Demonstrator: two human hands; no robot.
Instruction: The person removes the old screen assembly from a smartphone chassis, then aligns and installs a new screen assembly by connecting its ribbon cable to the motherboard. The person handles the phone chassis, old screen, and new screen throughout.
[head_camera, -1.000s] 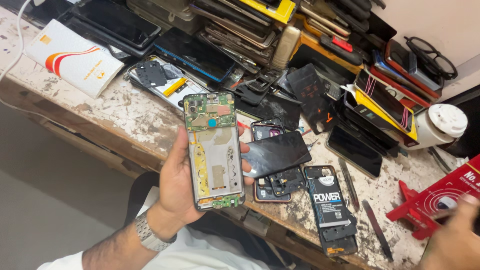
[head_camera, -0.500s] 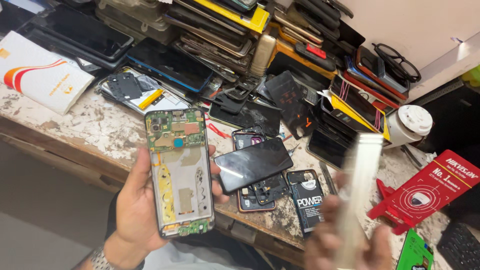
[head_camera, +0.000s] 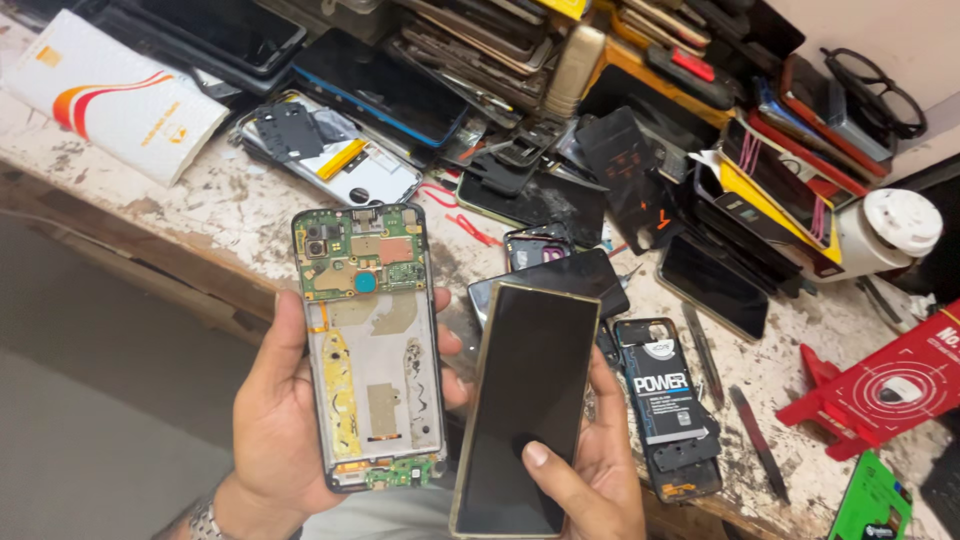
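Left hand (head_camera: 285, 440) grips an opened phone frame (head_camera: 370, 345), circuit board up, fingers (head_camera: 448, 345) wrapped round its right edge. Just right of those fingers, right hand (head_camera: 590, 470) holds a dark phone screen panel (head_camera: 528, 405), thumb on glass. Beyond both, counter (head_camera: 200, 215) w/ stacked phones; battery (head_camera: 665, 395) right of the fingers.

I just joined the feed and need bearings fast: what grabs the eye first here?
The opened phone with its green circuit board bare stands out, held upright in the left hand at centre. Beside it the right hand holds a dark screen panel, thumb on its glass. Behind them, stacked phones and screens crowd the back of the worn workbench.
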